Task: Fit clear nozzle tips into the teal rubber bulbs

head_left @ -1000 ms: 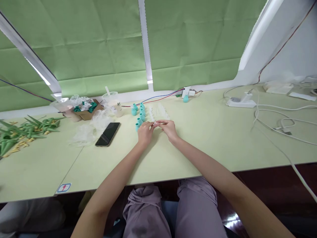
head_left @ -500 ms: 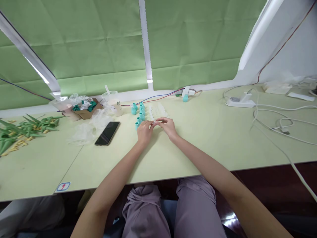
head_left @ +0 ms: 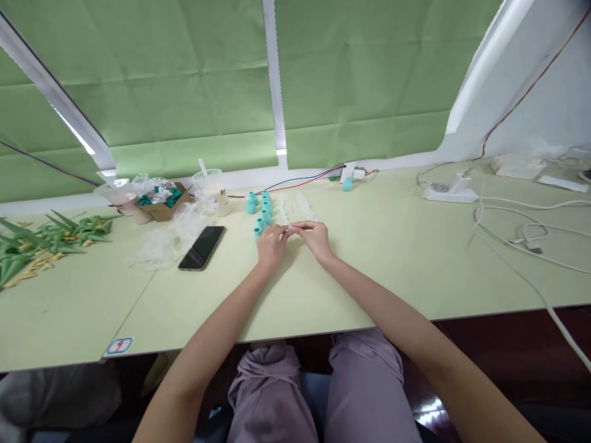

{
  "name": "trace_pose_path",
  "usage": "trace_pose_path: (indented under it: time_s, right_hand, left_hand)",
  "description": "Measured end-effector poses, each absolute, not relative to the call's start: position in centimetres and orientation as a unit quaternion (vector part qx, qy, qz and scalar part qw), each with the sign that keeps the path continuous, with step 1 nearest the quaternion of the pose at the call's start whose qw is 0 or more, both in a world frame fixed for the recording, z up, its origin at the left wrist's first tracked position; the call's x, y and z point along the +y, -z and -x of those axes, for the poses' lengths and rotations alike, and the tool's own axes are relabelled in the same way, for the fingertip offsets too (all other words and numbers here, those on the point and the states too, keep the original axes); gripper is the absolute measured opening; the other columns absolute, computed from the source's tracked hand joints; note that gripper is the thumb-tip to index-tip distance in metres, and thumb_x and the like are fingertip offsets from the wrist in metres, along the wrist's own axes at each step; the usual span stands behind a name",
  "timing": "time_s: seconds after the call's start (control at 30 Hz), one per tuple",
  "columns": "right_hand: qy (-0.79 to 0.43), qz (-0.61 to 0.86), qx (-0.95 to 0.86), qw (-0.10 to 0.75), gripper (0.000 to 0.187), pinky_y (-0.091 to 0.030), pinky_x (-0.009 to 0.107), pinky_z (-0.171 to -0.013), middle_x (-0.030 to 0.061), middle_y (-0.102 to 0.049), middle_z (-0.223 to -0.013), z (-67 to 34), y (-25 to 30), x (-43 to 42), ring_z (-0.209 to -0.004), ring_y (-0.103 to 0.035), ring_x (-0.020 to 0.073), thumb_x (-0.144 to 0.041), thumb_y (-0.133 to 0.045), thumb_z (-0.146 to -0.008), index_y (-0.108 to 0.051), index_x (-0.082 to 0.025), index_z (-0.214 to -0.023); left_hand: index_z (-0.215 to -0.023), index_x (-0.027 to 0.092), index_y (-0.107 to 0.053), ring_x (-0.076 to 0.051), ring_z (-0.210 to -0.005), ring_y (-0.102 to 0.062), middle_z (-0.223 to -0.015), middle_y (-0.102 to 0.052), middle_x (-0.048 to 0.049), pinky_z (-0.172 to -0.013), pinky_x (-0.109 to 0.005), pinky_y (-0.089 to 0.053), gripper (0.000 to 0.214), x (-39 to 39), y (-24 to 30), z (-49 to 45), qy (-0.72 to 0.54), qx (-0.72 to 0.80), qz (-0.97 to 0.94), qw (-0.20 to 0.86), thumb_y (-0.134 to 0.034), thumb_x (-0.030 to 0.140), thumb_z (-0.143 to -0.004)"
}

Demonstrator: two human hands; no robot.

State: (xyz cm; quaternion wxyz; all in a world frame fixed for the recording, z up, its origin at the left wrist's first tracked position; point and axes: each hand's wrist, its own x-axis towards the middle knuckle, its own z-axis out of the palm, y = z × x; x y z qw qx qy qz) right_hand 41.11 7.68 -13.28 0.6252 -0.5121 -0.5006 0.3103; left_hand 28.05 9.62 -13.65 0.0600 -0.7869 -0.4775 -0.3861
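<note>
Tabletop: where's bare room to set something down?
Bare: between the right hand and white cables; between phone and front edge. Crowded: beyond the left hand, with teal pieces; beyond the phone, with plastic and cups.

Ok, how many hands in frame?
2: the left hand beside the teal pieces, and the right hand opposite it, both pinching a small white piece. Some fingers are hidden; no other hand shows.

Left hand (head_left: pixel 271 243) + right hand (head_left: pixel 316 239): fingertips pinching small whitish piece (head_left: pixel 290 228) | turquoise bottle-shaped pieces (head_left: pixel 266 216) just beyond left hand | translucent white strips (head_left: pixel 303 207) beyond both
</note>
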Motion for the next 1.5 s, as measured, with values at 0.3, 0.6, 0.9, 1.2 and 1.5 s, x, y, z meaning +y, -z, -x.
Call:
trace_pose_path:
  time_s: [0.3, 0.6, 0.9, 1.2, 1.5]
  right_hand:
    - [-0.355, 0.504, -0.467, 0.634, 0.019, -0.047, 0.029, -0.072, 0.0025, -0.069, -0.075, -41.5, 14.0, 8.3, -0.074, -0.062, 0.018, -0.037, -0.073, -0.059, -0.071, -0.02, -0.067]
    - [-0.359, 0.503, -0.456, 0.64, 0.016, -0.047, 0.029, -0.072, 0.0024, -0.069, -0.074, -41.5, 14.0, 8.5, -0.073, -0.062, 0.0181, -0.033, -0.074, -0.057, -0.07, -0.02, -0.065]
    - [-0.331, 0.527, -0.471, 0.626, 0.015, -0.048, 0.03, -0.071, 0.0011, -0.07, -0.075, -41.7, 14.6, 8.8, -0.072, -0.063, 0.0181, -0.035, -0.072, -0.06, -0.071, -0.022, -0.068]
    - [-0.299, 0.544, -0.493, 0.61, 0.014, -0.048, 0.029, -0.073, -0.0002, -0.07, -0.082, -41.5, 14.2, 8.4, -0.072, -0.063, 0.0167, -0.037, -0.068, -0.064, -0.068, -0.023, -0.065]
    - [-0.347, 0.497, -0.478, 0.636, 0.021, -0.047, 0.03, -0.071, 0.0013, -0.067, -0.081, -41.4, 13.9, 8.5, -0.063, -0.061, 0.0147, -0.038, -0.068, -0.064, -0.065, -0.02, -0.075]
  left_hand:
    - [-0.087, 0.022, -0.068, -0.015, -0.074, -0.056, -0.074, -0.066, -0.0021, -0.057, -0.025, -0.033, 0.022, 9.7, 13.8, -28.1, 0.388, -0.464, 0.793, 0.078, -0.05, 0.036, -0.086]
    - [-0.084, 0.022, -0.068, -0.015, -0.072, -0.056, -0.074, -0.066, -0.002, -0.055, -0.026, -0.032, 0.021, 9.8, 13.8, -28.0, 0.392, -0.448, 0.797, 0.103, -0.051, 0.035, -0.085]
    - [-0.085, 0.022, -0.068, -0.015, -0.073, -0.055, -0.075, -0.066, -0.0019, -0.056, -0.025, -0.033, 0.024, 9.7, 13.7, -28.0, 0.372, -0.461, 0.8, 0.096, -0.049, 0.037, -0.086]
    - [-0.088, 0.022, -0.068, -0.015, -0.075, -0.056, -0.078, -0.067, -0.0021, -0.058, -0.025, -0.035, 0.024, 9.7, 13.6, -27.9, 0.373, -0.463, 0.798, 0.096, -0.05, 0.037, -0.086]
    - [-0.087, 0.021, -0.068, -0.015, -0.074, -0.056, -0.074, -0.065, -0.0037, -0.057, -0.025, -0.034, 0.027, 10.2, 14.1, -27.7, 0.403, -0.435, 0.797, 0.118, -0.048, 0.039, -0.087]
